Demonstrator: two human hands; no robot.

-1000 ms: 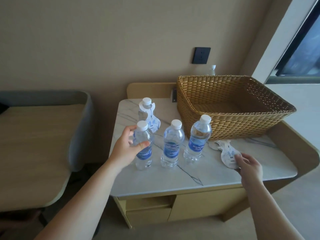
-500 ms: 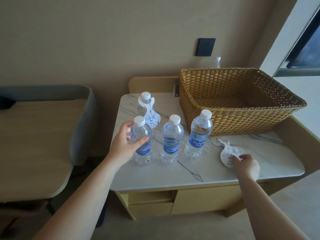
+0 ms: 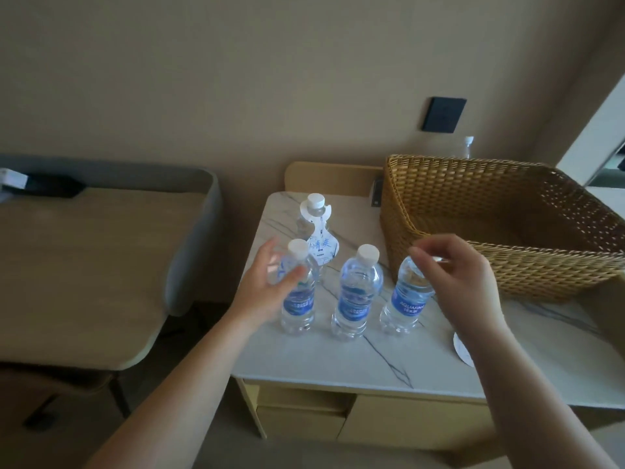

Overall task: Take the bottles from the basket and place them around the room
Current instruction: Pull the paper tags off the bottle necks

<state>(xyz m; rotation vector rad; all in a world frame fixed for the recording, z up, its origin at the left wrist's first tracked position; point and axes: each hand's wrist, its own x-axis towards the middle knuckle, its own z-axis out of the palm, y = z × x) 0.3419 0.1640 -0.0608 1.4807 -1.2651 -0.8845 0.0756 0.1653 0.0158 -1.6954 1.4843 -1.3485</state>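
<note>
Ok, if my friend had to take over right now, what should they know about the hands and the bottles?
Left hand: fingers wrapped round the left bottle, which stands on the marble table.
Right hand: open, over the cap of the right bottle, not clearly gripping.
The middle bottle stands between them; the tagged bottle stands behind.
Done: the basket looks empty; its near side is hidden.
Left: carry bottles around the room.
</note>
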